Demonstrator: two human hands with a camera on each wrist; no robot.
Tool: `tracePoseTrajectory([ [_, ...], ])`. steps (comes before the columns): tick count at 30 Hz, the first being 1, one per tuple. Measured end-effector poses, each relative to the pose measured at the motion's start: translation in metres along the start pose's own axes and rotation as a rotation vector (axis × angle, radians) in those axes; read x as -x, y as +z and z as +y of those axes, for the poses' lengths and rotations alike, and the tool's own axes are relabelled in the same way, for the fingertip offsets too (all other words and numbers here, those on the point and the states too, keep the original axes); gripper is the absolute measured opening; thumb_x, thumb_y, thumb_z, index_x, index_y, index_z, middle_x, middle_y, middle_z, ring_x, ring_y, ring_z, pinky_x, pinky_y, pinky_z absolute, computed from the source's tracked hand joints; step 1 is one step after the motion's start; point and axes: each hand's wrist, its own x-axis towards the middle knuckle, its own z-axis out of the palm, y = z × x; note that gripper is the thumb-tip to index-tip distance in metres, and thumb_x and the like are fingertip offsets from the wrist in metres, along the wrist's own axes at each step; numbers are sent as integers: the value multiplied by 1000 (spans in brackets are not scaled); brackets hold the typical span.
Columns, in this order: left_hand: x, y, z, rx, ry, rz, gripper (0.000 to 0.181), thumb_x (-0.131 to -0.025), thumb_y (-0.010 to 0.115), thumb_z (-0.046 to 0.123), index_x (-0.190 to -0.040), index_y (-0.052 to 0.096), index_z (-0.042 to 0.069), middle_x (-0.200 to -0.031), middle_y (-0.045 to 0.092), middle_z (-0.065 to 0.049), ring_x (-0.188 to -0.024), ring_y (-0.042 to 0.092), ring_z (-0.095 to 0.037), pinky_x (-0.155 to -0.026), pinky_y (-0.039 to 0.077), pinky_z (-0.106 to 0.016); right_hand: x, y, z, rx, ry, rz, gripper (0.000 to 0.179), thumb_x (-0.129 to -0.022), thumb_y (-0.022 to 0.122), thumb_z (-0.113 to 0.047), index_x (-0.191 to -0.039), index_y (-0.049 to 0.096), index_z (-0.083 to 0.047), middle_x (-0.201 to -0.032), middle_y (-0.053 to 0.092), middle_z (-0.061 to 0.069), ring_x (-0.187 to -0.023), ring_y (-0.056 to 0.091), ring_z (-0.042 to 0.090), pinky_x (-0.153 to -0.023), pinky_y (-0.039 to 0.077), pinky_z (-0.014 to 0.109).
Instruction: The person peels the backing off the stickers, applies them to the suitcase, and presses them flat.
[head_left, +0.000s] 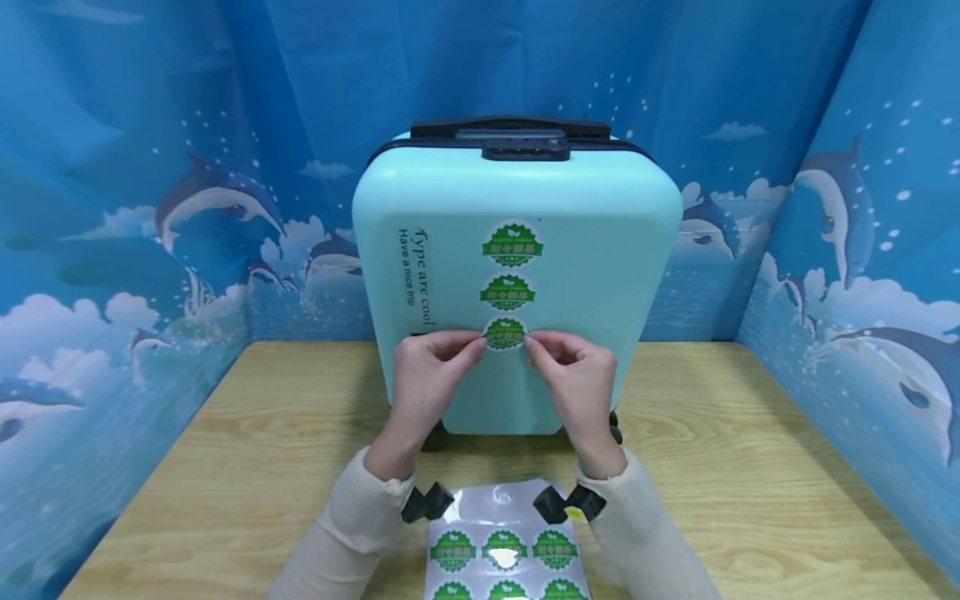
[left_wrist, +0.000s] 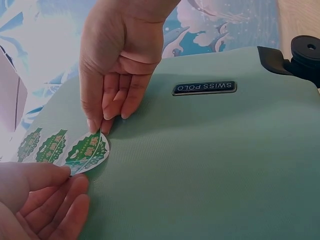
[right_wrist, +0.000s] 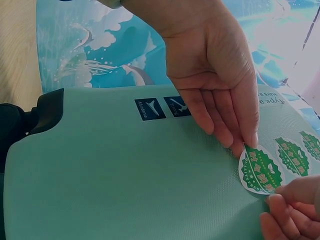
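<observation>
A round green and white sticker (head_left: 505,333) is held by its two edges against the front of a mint-green suitcase (head_left: 525,392). My left hand (head_left: 429,367) pinches its left edge between thumb and forefinger. The opposite edge is pinched likewise by my right hand (head_left: 579,373). In the left wrist view the sticker (left_wrist: 89,154) looks slightly bowed, its lower edge at the shell. Directly above, a middle sticker (head_left: 507,292) and a top sticker (head_left: 512,243) lie flat on the suitcase in a column.
A glossy sheet of several matching stickers (head_left: 504,508) lies on the wooden table (head_left: 292,467) between my forearms. Black print (head_left: 415,275) runs down the suitcase's left side. Its black handle (head_left: 510,127) is on top. Blue dolphin-print curtains (head_left: 300,100) enclose the table.
</observation>
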Motion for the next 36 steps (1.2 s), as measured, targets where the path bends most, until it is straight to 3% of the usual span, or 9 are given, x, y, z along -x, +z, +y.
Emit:
tracePoseTrajectory([
  [5,0,0,-1,8,-2,5,10,-82,74,15,-88,76,7,-79,73,-4,-67,68,-12,-64,56,-26,0,0,0,-6,5,2,9,-82,70,2,-84,70,11,-70,68,22,-60,66,30,-55,51,17],
  [16,-1,3,-6,126,-56,11,12,-81,75,14,-87,75,4,-79,73,-8,-67,68,-15,-65,56,-27,0,0,0,-20,9,2,9,-82,70,2,-84,70,11,-70,67,23,-61,64,37,-55,50,16],
  [25,0,4,-8,163,-22,46,13,-80,76,15,-85,75,3,-75,72,-9,-65,67,-16,-63,57,-28,1,0,-1,-37,20,1,10,-82,70,1,-85,70,11,-71,67,24,-62,64,39,-55,50,16],
  [30,0,5,-8,129,14,48,12,-80,76,17,-84,75,5,-74,72,-7,-64,67,-15,-61,56,-28,1,-1,-3,-33,24,3,9,-82,70,2,-84,70,11,-70,67,23,-62,64,38,-55,51,17],
  [36,1,4,-7,11,88,63,11,-82,74,18,-83,75,7,-73,71,-3,-62,66,-10,-58,55,-26,0,-1,-4,-32,30,-2,7,-81,70,4,-83,70,11,-70,67,23,-61,64,38,-55,52,18],
])
